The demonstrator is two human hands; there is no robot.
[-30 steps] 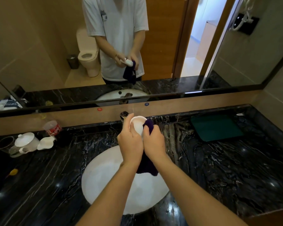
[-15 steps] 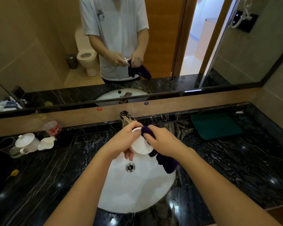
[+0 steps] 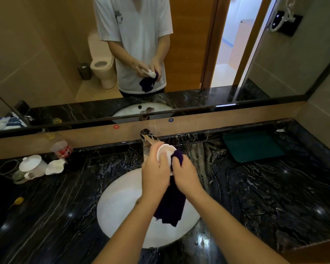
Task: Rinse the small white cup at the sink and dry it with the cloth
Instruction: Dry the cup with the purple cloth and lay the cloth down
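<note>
Head view: the left hand is curling round the small white cup above the sink — the cup is sticking out past its fingers, by the faucet. The right hand is pinching the dark purple cloth against the cup's side — the rest is hanging down.

both hands hold the cup above the sink, faucet behind, tray right.
</note>
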